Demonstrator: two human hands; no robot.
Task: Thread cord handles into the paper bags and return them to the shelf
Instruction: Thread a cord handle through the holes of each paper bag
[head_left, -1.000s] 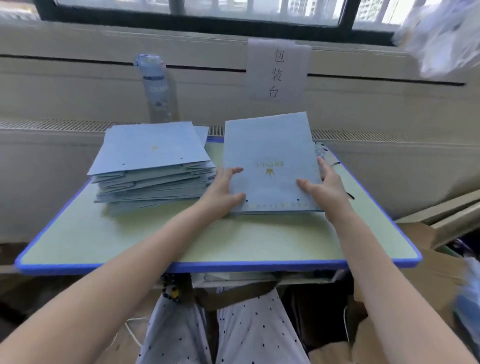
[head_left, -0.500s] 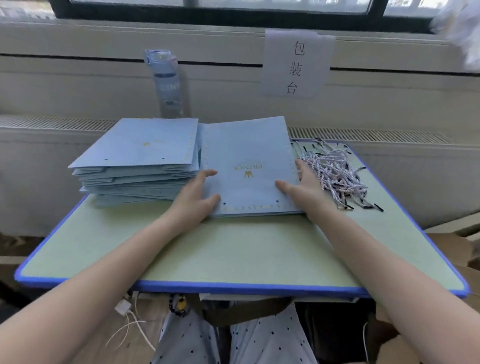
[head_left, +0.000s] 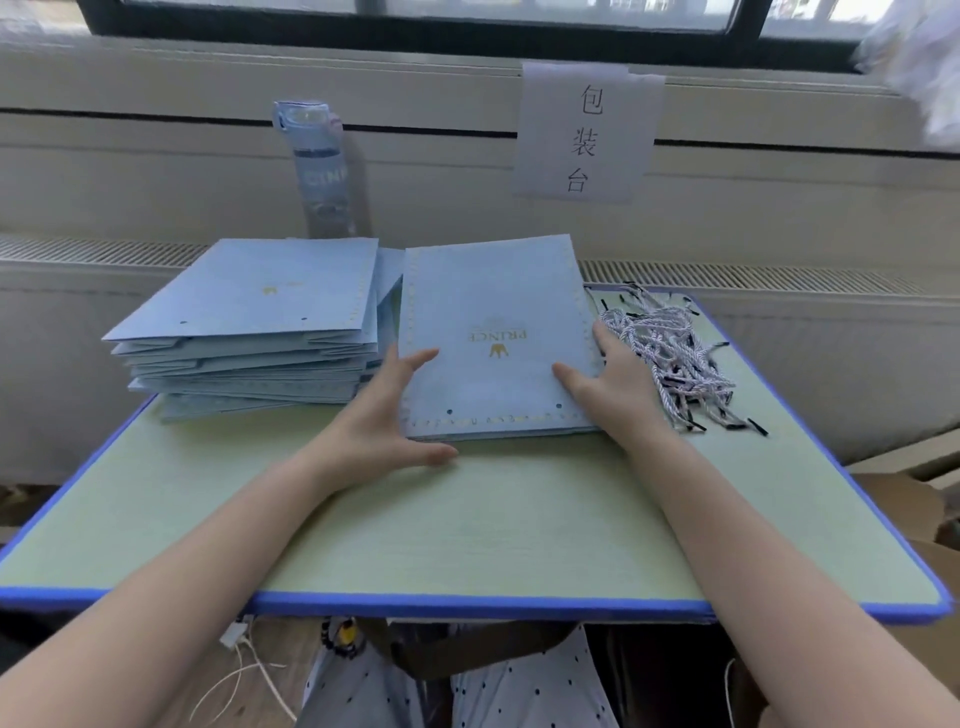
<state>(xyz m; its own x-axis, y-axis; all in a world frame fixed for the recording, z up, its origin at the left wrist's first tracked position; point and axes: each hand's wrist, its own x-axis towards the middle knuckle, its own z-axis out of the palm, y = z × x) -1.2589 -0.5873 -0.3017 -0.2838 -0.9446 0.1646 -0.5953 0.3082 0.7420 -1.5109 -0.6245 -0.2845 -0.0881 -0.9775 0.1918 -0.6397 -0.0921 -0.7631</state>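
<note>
A flat light-blue paper bag (head_left: 493, 322) with a gold crown logo lies on a thin pile in the middle of the table, its punched holes toward me. My left hand (head_left: 387, 415) rests against its near left corner, fingers straight and spread. On the bag's right edge my right hand (head_left: 605, 376) lies flat with the thumb on the paper. A taller stack of folded blue bags (head_left: 249, 322) sits to the left. A heap of white cord handles with black tips (head_left: 670, 358) lies just right of my right hand.
The green table top has a blue rim (head_left: 467, 605). A water bottle (head_left: 319, 166) stands behind the bag stack against the sill. A paper sign (head_left: 587, 132) hangs on the wall. Cardboard (head_left: 904, 499) lies at the right, below table level.
The view shifted and the cord heap came into sight. Both hands stayed on the middle bag; my left thumb slid down to the table in front of it.
</note>
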